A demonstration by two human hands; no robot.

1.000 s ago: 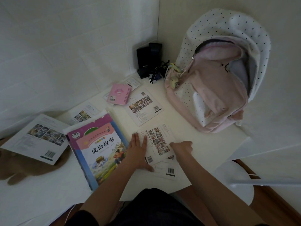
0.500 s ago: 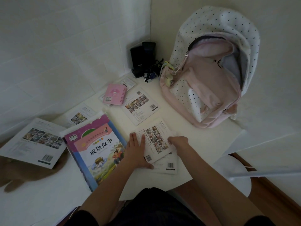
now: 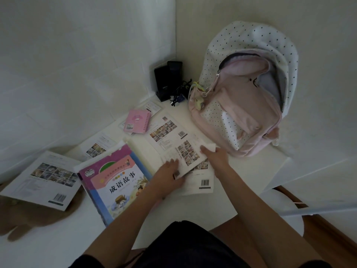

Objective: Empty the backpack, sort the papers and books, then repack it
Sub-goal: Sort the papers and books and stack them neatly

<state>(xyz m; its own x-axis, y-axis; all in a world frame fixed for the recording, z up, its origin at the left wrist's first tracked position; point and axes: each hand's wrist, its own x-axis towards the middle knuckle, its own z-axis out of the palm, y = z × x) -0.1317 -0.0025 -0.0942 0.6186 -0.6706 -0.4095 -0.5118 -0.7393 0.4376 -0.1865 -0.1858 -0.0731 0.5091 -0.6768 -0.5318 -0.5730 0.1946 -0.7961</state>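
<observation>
A pink and polka-dot backpack (image 3: 245, 97) stands open in the table's far right corner. In the middle of the white table (image 3: 251, 171), my right hand (image 3: 215, 156) grips the right edge of a thin white booklet (image 3: 186, 154) with photo thumbnails, its right side raised and tilted. My left hand (image 3: 169, 175) rests flat on that booklet's near left corner. Another booklet (image 3: 201, 182) lies under it. A colourful storybook (image 3: 117, 180) lies to the left. A further booklet (image 3: 166, 130) lies beyond, near a small pink notebook (image 3: 138, 121).
More booklets lie at the left (image 3: 41, 180) and behind the storybook (image 3: 98, 147). A black device with cables (image 3: 167, 82) stands in the wall corner. A brown plush shape (image 3: 25, 219) lies at the near left. A white stool (image 3: 286, 213) is at the lower right.
My right hand has lifted the booklet's right edge and shifted it toward the backpack. My left hand stays on its near corner. The view has tilted slightly.
</observation>
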